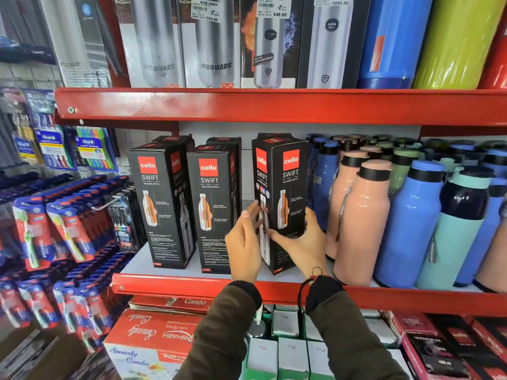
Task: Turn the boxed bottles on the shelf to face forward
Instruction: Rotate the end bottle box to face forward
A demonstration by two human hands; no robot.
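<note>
both hands, left hand [242,244] and right hand [303,242], clasp the corner-on third box [282,187] low down; stiff card, probably top-heavy, best gripped by its flat sides.

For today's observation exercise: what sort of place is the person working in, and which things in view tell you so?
Most likely a shop aisle. Red shelves carry rows of identical boxed bottles, price stickers mark the boxes above, and packaged toothbrushes hang at the left.

We see two bare hands, left hand [242,252] and right hand [303,244], olive-brown jacket sleeves [354,341], black knit cuffs [322,292], thin black cord looped beside right cuff.
</note>
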